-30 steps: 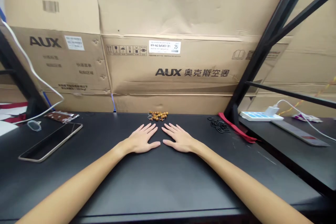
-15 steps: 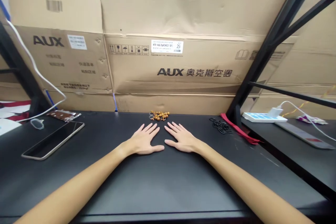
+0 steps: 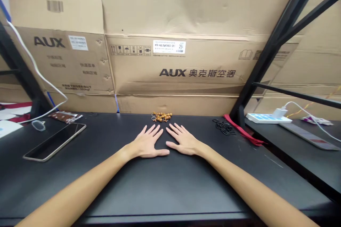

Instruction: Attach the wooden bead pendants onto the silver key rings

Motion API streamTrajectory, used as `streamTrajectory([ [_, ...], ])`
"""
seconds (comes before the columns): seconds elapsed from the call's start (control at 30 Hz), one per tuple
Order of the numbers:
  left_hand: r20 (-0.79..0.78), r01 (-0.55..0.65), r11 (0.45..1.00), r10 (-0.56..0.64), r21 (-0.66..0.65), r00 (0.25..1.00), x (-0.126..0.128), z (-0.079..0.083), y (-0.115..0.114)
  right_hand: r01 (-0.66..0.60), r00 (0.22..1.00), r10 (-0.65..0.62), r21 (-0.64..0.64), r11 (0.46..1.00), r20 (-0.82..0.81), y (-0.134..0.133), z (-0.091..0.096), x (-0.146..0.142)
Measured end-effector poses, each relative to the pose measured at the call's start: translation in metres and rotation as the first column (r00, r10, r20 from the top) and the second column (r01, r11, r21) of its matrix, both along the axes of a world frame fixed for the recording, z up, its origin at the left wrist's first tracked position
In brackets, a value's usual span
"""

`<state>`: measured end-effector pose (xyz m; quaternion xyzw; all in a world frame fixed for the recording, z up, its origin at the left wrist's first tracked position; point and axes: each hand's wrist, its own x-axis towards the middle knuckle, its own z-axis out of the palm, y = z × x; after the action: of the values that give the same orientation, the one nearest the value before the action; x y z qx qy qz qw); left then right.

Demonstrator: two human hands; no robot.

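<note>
My left hand (image 3: 147,143) lies palm down on the black tabletop (image 3: 160,188), its fingers spread and nothing in it. Beside it, my right hand (image 3: 183,141) rests flat in the same way, also holding nothing. The two thumbs point toward each other with a small gap between them. Just beyond my fingertips sits a small heap of amber-brown beaded pieces (image 3: 162,116) with metal rings at its left end; neither hand touches it. A pile of black ring-like links (image 3: 225,127) lies farther off to the right of my right hand.
At left lie a phone (image 3: 55,142), a brown packet (image 3: 65,116) and a white cable (image 3: 33,60). A red strap (image 3: 243,132) is by the right frame post (image 3: 241,113). Beyond it are a power strip (image 3: 262,118) and another phone (image 3: 310,136). Cardboard boxes (image 3: 170,17) stand behind.
My hands have moved very slightly closer together, with the left thumb shifted a little to the right. The other things lie as before.
</note>
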<state>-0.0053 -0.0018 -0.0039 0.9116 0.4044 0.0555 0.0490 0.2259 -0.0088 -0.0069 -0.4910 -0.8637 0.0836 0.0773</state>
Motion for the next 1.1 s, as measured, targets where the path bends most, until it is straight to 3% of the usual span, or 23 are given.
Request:
streamTrajectory([
  [0.33, 0.03, -0.02, 0.999, 0.019, 0.029, 0.999, 0.001, -0.004, 0.001, 0.006, 1.0, -0.006, -0.008, 1.0, 0.0, 0.001, -0.003, 0.0],
  [0.5, 0.11, -0.086, 0.986, 0.07, 0.146, 0.991, 0.009, 0.001, -0.006, 0.012, 1.0, -0.012, 0.01, 1.0, -0.015, 0.002, -0.003, 0.0],
  [0.63, 0.107, -0.056, 0.965, 0.029, 0.257, 0.994, 0.015, 0.009, -0.013, 0.017, 1.0, -0.017, 0.018, 1.0, -0.014, 0.0, -0.001, 0.0],
  [0.83, 0.109, 0.013, 0.956, -0.047, 0.292, 0.993, 0.017, 0.014, -0.017, 0.017, 1.0, -0.016, 0.035, 0.999, -0.025, 0.0, -0.001, 0.0],
  [1.1, 0.162, 0.001, 0.956, -0.05, 0.293, 0.986, 0.01, 0.006, 0.003, 0.016, 0.999, -0.013, 0.071, 0.997, -0.037, 0.004, -0.005, 0.0],
])
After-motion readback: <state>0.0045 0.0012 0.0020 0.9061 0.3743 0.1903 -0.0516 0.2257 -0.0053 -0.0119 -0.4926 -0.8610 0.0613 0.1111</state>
